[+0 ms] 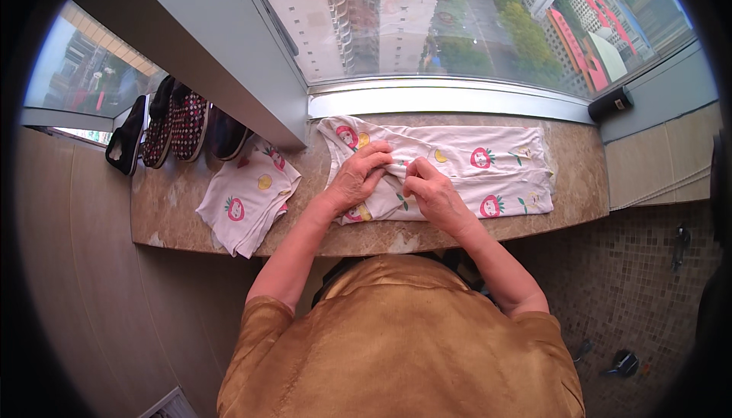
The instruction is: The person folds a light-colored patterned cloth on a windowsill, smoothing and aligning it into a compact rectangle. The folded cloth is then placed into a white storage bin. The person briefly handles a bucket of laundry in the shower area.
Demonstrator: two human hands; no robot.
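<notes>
A pale pink pair of pajama trousers printed with strawberries and yellow fruit lies spread across the brown stone sill, its legs toward the right. My left hand rests on the cloth left of the middle, fingers bent and gripping a gathered bit of it. Close beside it, my right hand pinches the same cloth between thumb and fingers. Small creases bunch up between the two hands. To the left lies a folded garment of matching print, one corner hanging over the sill's front edge.
The stone sill curves along the front, below a large window. Several dark slippers lean upright at the left, behind a grey window post. A black cylinder sits by the right window corner. Tiled wall lies at the lower right.
</notes>
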